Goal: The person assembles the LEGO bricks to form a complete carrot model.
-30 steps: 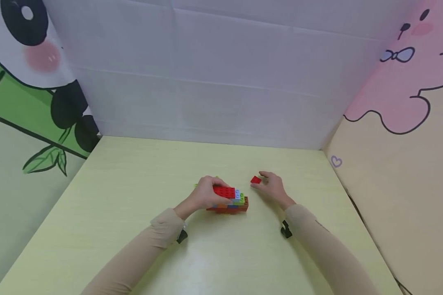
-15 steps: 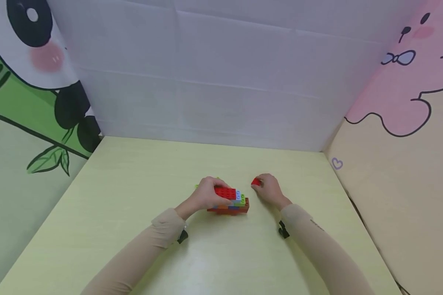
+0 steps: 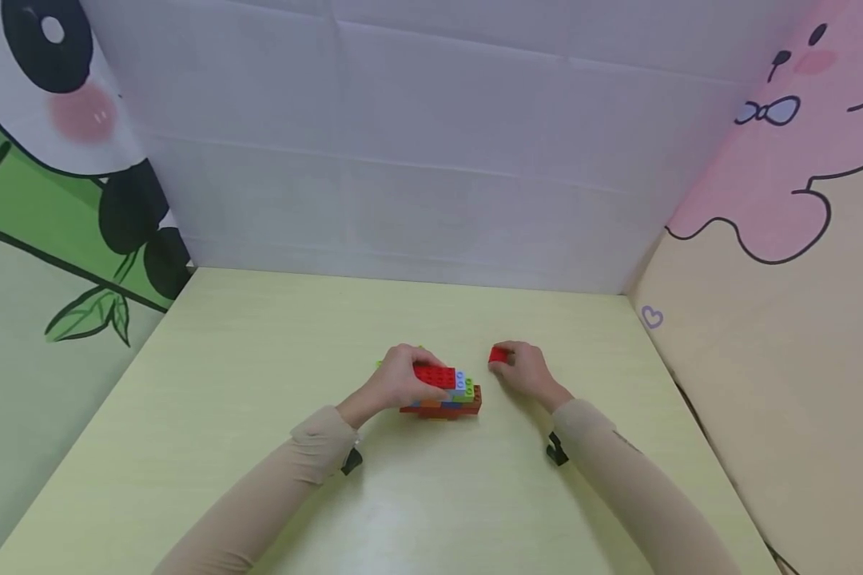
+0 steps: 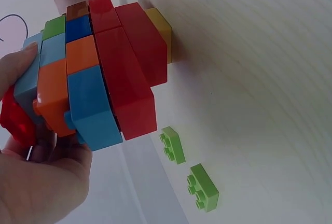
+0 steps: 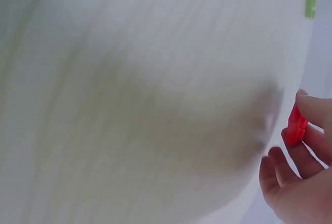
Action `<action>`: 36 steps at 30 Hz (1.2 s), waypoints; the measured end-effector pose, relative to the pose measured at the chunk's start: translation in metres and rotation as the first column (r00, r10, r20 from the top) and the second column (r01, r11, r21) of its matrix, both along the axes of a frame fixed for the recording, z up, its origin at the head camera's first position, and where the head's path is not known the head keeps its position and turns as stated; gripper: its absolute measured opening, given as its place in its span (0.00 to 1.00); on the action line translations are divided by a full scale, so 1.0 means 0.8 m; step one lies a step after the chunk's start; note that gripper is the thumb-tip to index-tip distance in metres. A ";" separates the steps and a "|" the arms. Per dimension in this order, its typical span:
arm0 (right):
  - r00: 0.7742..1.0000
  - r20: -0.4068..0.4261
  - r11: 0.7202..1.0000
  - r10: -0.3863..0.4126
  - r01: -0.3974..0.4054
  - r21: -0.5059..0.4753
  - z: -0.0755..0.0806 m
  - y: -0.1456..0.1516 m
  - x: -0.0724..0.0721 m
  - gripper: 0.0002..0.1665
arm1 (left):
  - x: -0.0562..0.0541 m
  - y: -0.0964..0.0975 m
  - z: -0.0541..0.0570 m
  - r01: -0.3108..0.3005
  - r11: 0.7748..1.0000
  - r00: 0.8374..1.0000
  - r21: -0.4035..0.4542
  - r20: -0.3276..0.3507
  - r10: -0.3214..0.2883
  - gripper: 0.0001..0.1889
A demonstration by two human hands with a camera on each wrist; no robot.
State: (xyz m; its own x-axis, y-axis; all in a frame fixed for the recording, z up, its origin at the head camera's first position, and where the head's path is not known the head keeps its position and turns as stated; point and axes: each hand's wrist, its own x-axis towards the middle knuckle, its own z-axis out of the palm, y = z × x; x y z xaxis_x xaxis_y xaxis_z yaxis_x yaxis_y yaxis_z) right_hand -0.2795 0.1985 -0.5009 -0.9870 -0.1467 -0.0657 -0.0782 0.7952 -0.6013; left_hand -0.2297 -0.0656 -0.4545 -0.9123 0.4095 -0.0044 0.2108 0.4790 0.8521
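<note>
My left hand (image 3: 403, 377) grips a stack of coloured toy building bricks (image 3: 442, 406) from above, thumb on the near side. In the left wrist view the stack (image 4: 83, 79) shows red, blue, orange, light blue and green bricks, with a yellow one (image 4: 162, 32) beneath. A red brick (image 4: 18, 117) lies on top, under the palm. To the right, my right hand (image 3: 528, 369) pinches a small red brick (image 3: 499, 355) between thumb and fingertips, apart from the stack. The right wrist view shows this red brick (image 5: 296, 125) edge-on, its other fingers loosely curled.
Two small light green bricks (image 4: 173, 145) (image 4: 204, 186) lie on the pale wooden table (image 3: 431, 495) beyond the stack, mostly hidden by my left hand in the head view. A white back wall (image 3: 403, 160) and painted side walls (image 3: 748, 184) enclose the table.
My right hand's fingers have closed in and turned the small red brick slightly, staying in nearly the same place. The left hand and stack have hardly moved.
</note>
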 end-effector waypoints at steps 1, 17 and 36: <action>1.000 0.010 1.000 -0.006 0.006 -0.015 0.003 -0.001 0.002 0.28 | 0.000 0.000 0.000 0.001 1.000 1.000 0.001 0.000 -0.001 0.18; 0.966 -0.117 0.949 0.230 -0.249 -0.194 0.071 -0.021 0.046 0.22 | -0.001 0.000 -0.002 0.012 1.000 1.000 0.017 -0.008 -0.011 0.18; 0.893 -0.155 0.871 0.423 -0.447 -0.203 0.094 -0.041 0.075 0.22 | -0.002 0.000 -0.004 0.023 0.999 0.999 0.034 -0.041 -0.021 0.17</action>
State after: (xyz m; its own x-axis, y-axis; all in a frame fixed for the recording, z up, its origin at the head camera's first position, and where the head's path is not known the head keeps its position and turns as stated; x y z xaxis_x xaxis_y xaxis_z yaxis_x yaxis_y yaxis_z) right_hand -0.2191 0.1660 -0.4257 -0.8190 -0.5613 0.1190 -0.4549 0.5089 -0.7308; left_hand -0.2309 -0.0658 -0.4579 -0.9021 0.4289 0.0471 0.2559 0.4440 0.8587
